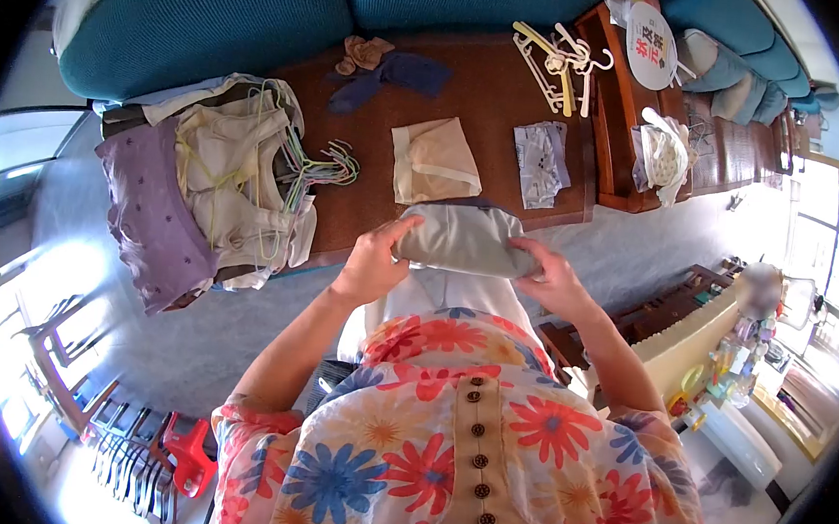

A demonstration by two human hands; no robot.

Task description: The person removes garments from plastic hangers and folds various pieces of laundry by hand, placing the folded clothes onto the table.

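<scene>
A folded grey cloth [464, 240] is held level in front of my lap. My left hand [378, 262] grips its left end, and my right hand [555, 282] grips its right end. Just beyond it on the brown seat [346, 209] lies a folded beige cloth [435, 161]. To the right of that is a folded grey patterned garment [542, 164]. A pile of clothes on hangers [238, 169] spreads at the left, with a purple garment [159, 203] at its outer side.
Dark blue cloth [392, 80] and a small brown cloth [363, 55] lie near the teal cushions [212, 33]. White and yellow hangers [564, 69] rest at the back right, beside a wooden side table [626, 111]. A red stool [191, 455] stands at lower left.
</scene>
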